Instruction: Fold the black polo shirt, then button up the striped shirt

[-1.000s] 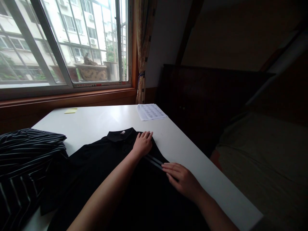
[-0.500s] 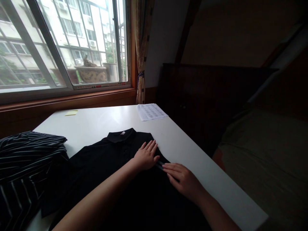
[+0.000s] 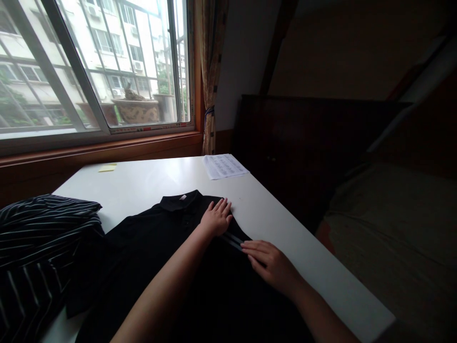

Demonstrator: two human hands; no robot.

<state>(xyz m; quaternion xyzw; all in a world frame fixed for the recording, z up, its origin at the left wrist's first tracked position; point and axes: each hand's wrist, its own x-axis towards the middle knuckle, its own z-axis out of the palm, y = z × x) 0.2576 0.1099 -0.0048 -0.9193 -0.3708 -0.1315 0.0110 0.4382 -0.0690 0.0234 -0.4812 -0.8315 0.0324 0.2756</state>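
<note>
A black polo shirt point(image 3: 143, 252) lies spread on the white table, its collar pointing toward the window and a pale label inside the neck. My left hand point(image 3: 217, 216) rests flat on the shirt near the shoulder seam, fingers spread. Lower and to the right, my right hand point(image 3: 269, 264) lies over the sleeve edge with fingers stretched out and thumb apart. Between the two hands runs a grey stripe point(image 3: 233, 240) on the sleeve. The shirt's lower part is dark and hard to make out.
Striped dark cloth point(image 3: 46, 228) lies heaped at the table's left. Printed sheets point(image 3: 224, 166) sit at the far right corner of the white table point(image 3: 285, 238), and a yellow paper point(image 3: 107, 167) at the far left. Beyond are a window point(image 3: 117, 62) and a tied curtain point(image 3: 210, 81).
My left hand has slid up the shirt toward the shoulder, uncovering more of the grey stripe. My right hand has stayed nearly in place.
</note>
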